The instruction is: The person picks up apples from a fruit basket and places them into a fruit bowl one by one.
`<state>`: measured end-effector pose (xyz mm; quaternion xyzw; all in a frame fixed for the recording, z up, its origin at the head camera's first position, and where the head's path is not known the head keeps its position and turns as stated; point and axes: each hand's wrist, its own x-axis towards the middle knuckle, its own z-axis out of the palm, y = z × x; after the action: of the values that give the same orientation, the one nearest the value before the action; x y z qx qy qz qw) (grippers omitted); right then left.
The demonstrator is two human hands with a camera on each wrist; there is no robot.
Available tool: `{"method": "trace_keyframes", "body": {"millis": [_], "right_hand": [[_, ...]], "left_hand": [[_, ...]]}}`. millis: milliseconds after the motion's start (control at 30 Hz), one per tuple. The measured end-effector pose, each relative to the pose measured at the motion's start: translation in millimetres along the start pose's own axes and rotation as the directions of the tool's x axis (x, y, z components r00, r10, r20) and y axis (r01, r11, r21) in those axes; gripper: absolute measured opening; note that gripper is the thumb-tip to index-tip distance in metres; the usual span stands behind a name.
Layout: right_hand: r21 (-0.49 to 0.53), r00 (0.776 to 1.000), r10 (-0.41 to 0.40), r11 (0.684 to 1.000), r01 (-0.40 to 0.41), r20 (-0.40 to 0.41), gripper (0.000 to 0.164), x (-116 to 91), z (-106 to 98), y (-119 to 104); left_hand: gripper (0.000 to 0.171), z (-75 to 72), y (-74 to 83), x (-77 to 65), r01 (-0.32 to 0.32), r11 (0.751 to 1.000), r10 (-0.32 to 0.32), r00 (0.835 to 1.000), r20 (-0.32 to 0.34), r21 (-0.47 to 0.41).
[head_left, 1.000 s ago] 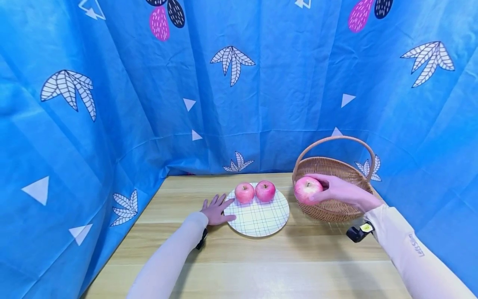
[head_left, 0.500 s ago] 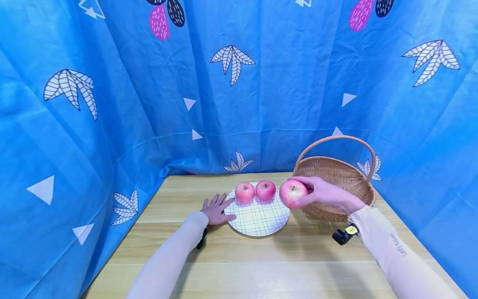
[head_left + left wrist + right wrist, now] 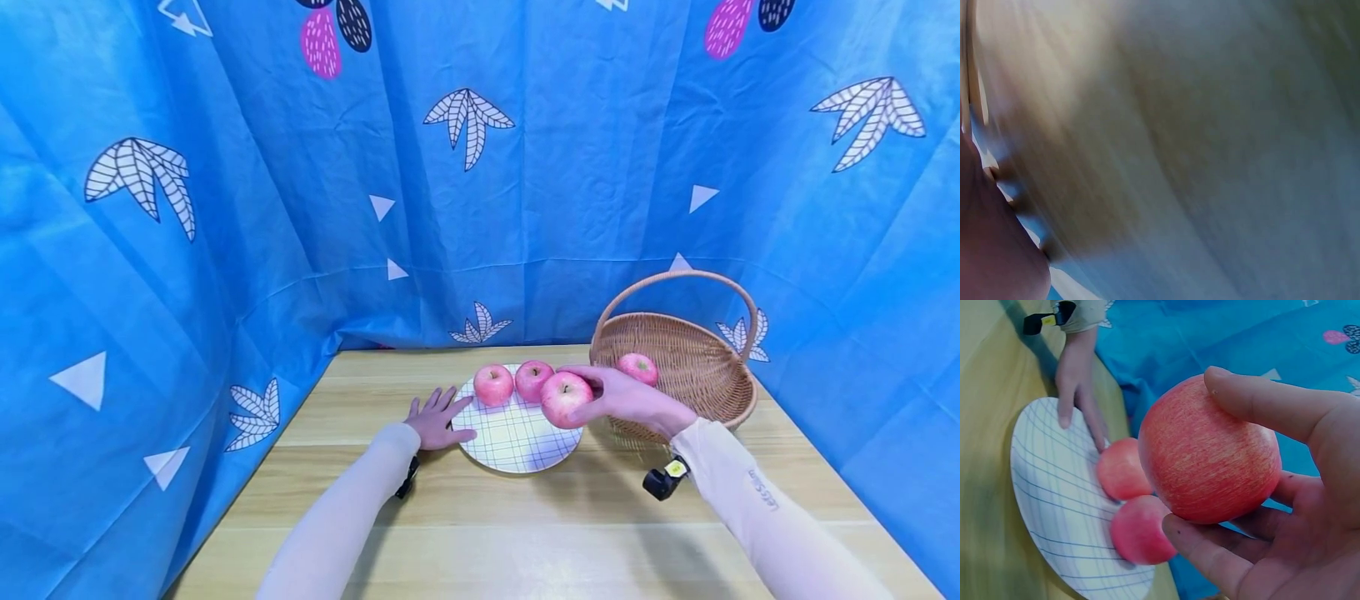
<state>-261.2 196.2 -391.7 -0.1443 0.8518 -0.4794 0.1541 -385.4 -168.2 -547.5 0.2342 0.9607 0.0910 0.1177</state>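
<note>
A red apple (image 3: 1210, 453) is gripped between the thumb and fingers of my right hand (image 3: 626, 396). In the head view this apple overlaps the right edge of a round white plate (image 3: 510, 442) with a grid pattern. Toward the plate's back rest two more apples, a paler one (image 3: 493, 385) on the left and a deeper pink one (image 3: 531, 379) beside it. My left hand (image 3: 435, 422) lies with spread fingers at the plate's left rim, thumb and a fingertip over it. The left wrist view holds mostly blurred table and part of that hand.
Right of the plate stands a wicker basket (image 3: 701, 379) with a tall arched handle, tilted toward me. Another apple (image 3: 637, 368) shows inside it, behind my right hand. A blue patterned curtain (image 3: 480, 217) hangs around the wooden table (image 3: 480, 542).
My right hand has carried its apple leftward from in front of the basket to the plate's right edge, uncovering the apple in the basket. The left hand has stayed put.
</note>
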Motion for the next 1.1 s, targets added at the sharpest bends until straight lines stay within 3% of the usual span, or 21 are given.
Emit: {"method": "trace_keyframes", "body": {"millis": [433, 733, 1100], "right_hand": [[0.067, 0.999, -0.017, 0.998, 0.019, -0.028, 0.094, 25.2, 28.3, 13.1], [0.073, 0.997, 0.051, 0.996, -0.046, -0.062, 0.101, 42.9, 49.1, 22.1], [0.068, 0.996, -0.001, 0.998, 0.008, -0.092, 0.096, 59.4, 73.5, 28.5]], "left_hand": [[0.094, -1.3, -0.8, 2.1, 0.014, 1.0, -0.014, 1.0, 0.022, -0.004], [0.092, -4.0, 1.5, 0.8, 0.018, 1.0, -0.018, 0.999, 0.027, -0.004], [0.092, -3.5, 2.1, -0.6, 0.019, 1.0, -0.019, 1.0, 0.021, 0.005]]}}
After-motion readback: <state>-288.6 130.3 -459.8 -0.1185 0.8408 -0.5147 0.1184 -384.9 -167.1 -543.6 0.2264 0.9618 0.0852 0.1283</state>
